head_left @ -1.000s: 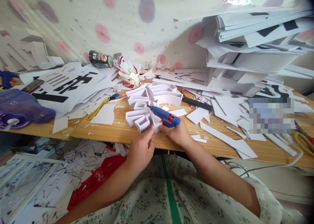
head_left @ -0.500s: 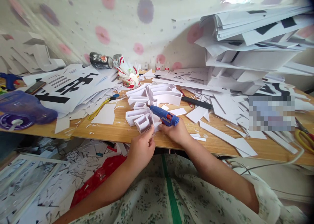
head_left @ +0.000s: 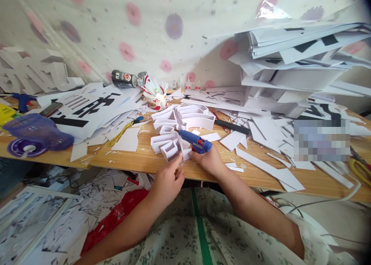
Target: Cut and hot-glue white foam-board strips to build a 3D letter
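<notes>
My right hand (head_left: 210, 160) is wrapped round a blue glue gun (head_left: 194, 139), its nozzle pointing left over a white foam-board letter form (head_left: 195, 118). The form has thin upright walls and open compartments, and it lies on the wooden table. At the near edge of the form, the index fingertip of my left hand (head_left: 168, 182) touches or nearly touches a white wall. The thumb of that hand is apart from the index finger, and the other fingers curl under. Any glue at the nozzle is too small to make out.
White offcuts lie over the wooden table (head_left: 136, 162). A tub of sticks (head_left: 156, 101) and a dark can (head_left: 123, 79) stand behind. Right of the form is a black-handled tool (head_left: 232, 126); stacked white boards (head_left: 290, 75) rise beyond. Yellow-handled scissors (head_left: 361, 172) lie far right.
The view has tilted slightly, so the table sits lower and further right. My left thumb has drawn away from the index finger. The glue gun stays over the form in my right hand.
</notes>
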A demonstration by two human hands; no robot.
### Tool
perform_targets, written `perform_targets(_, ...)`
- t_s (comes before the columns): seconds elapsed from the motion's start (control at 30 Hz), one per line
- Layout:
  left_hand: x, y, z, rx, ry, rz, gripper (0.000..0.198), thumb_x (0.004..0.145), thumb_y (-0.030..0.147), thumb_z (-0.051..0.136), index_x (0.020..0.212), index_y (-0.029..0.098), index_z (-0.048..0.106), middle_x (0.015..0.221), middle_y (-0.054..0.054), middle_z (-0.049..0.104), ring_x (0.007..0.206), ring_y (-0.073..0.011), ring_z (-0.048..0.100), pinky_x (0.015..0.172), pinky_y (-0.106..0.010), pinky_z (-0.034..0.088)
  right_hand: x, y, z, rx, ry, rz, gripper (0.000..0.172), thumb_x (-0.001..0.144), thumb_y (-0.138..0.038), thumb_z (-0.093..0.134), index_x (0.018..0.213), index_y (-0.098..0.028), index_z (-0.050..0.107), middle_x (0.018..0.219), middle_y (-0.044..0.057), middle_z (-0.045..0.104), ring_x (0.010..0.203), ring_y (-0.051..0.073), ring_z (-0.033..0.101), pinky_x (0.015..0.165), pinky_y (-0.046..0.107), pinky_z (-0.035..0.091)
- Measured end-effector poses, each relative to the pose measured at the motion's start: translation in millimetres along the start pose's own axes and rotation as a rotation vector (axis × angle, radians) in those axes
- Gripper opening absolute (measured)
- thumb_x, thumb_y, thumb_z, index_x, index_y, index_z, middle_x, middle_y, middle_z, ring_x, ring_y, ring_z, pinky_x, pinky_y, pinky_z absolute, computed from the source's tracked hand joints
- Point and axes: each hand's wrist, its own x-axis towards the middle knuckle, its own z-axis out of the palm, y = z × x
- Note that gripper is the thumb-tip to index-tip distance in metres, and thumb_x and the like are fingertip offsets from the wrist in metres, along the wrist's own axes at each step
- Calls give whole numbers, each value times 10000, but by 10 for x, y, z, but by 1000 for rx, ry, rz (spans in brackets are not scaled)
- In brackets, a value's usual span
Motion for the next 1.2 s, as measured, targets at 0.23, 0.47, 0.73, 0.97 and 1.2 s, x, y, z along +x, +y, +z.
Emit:
perform_targets(0.23, 48, 26, -309, 155, 331, 284, 237, 859, 68, 565, 1044, 178, 662, 944, -53, 727, 877, -165, 674, 833, -280, 527, -15, -14, -49, 296, 88, 51, 225, 647, -309, 759, 813, -214, 642, 867, 27, 711, 832, 213, 672, 805, 363, 531)
perform_targets(0.47, 508, -81, -510, 435, 197, 302, 183, 884, 185, 561, 1020, 182, 683, 1093, -66, 715, 1058, -287, 595, 943, -480, 447, 11, -36, -80, 403, 90, 87, 235, 657, -338, 785, 796, -222, 635, 864, 29, 739, 883, 231, 698, 897, 411, 528)
perform_targets(0.73, 527, -120, -424, 415, 119, 197, 227, 892, 225, 527, 1056, 215, 683, 1125, -42, 728, 1151, -294, 576, 1088, -576, 267, 300, -106, -5, 341, -67, 86, 252, 613, -325, 821, 789, -209, 684, 807, 32, 747, 838, 252, 697, 904, 454, 512)
perform_targets(0.97, 558, -144, -443, 381, 84, 206, 246, 881, 212, 507, 1053, 227, 682, 1114, -36, 729, 1127, -295, 587, 1067, -596, 270, 344, -79, 118, 338, -129, 122, 263, 621, -330, 807, 827, -213, 693, 844, 25, 761, 851, 256, 702, 892, 452, 523)
perform_targets(1.2, 565, -171, -452, 363, 65, 207, 231, 894, 222, 518, 1058, 227, 681, 1114, -38, 728, 1138, -300, 594, 1082, -616, 245, 281, -203, 43, 394, -11, 139, 233, 590, -296, 815, 752, -200, 678, 822, 36, 760, 862, 257, 706, 904, 434, 510)
